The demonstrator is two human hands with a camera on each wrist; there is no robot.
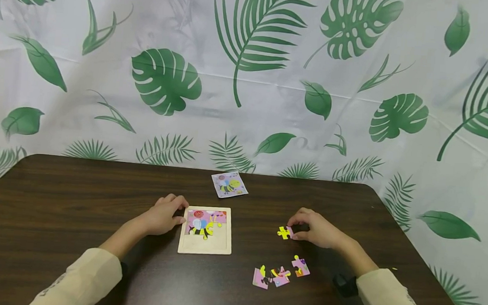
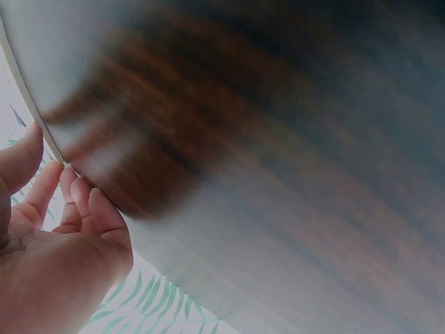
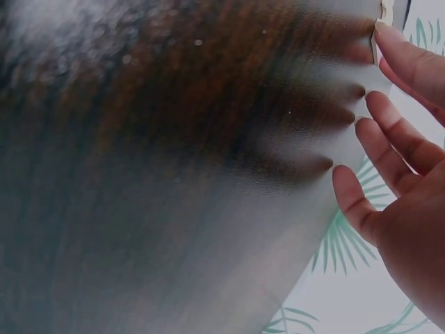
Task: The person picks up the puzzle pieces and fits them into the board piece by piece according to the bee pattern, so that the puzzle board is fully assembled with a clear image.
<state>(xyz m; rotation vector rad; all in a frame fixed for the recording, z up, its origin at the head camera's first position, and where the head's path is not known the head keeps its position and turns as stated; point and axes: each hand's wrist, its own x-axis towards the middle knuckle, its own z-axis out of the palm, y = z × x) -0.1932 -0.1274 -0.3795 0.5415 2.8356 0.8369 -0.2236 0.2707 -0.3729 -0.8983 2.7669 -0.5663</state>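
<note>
A wooden puzzle tray (image 1: 204, 249), partly filled with a bee picture, lies on the table left of the middle. My left hand (image 1: 165, 217) holds it by its upper left corner, the thumb at the left edge. In the left wrist view, the fingers and thumb of my left hand (image 2: 66, 257) meet the thin tray edge (image 2: 49, 142). To the right, my right hand (image 1: 317, 229) pinches a yellow and pink jigsaw piece (image 1: 283, 232) between thumb and forefinger. The right wrist view shows my right hand (image 3: 403, 160) low over the tabletop, its other fingers spread, with the piece's edge (image 3: 375, 54) at the fingertips.
Nearer me lie several loose jigsaw pieces: a pink one (image 1: 259, 279), one with black and yellow stripes (image 1: 280, 278) and one with an orange patch (image 1: 301, 267). A bee picture card (image 1: 229, 184) lies at the back of the dark wooden table (image 1: 75, 197). Behind hangs a leaf-print cloth (image 1: 272, 116).
</note>
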